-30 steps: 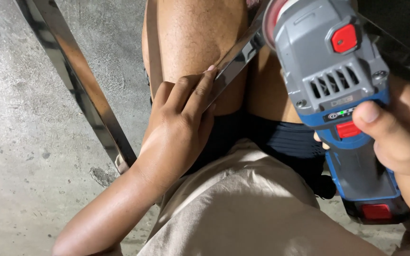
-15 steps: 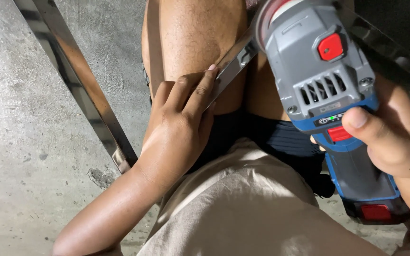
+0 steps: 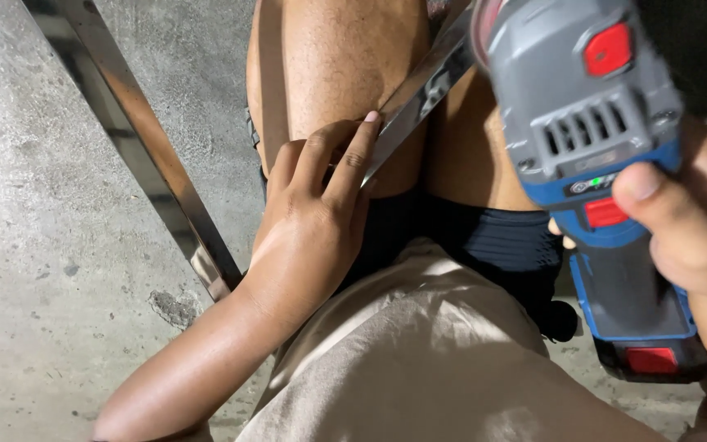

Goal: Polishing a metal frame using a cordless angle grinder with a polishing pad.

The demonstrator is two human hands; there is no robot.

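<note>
Steel, polished and mirror-bright, runs as a flat strip (image 3: 419, 90) slanting from the top centre of the view down toward the middle, and we press it against our bare knee (image 3: 337, 74) with our left hand (image 3: 312, 221). That hand lies flat along the leg, fingers stretched out and together, the fingertips resting on the lower end of the strip rather than curling around it, so it is open and pinning the metal, not clasping it. Our right hand (image 3: 689, 229) is closed firmly around the handle of a cordless angle grinder (image 3: 591, 155), the thumb laid across the blue housing just beside a red switch. The grinder has a grey head with vent slots and a red button on top, a blue body below, and a dark battery pack with a red tab at the bottom. Its head sits at the upper right, touching or very close to the upper part of the strip; the disc is blurred and mostly cut off, so we cannot tell whether it meets the metal. A second steel bar (image 3: 149, 147) lies on the concrete floor (image 3: 42, 245) to our left, well apart from both hands. Dark shorts (image 3: 484, 237) and a beige shirt (image 3: 419, 360) fill the lower middle.
</note>
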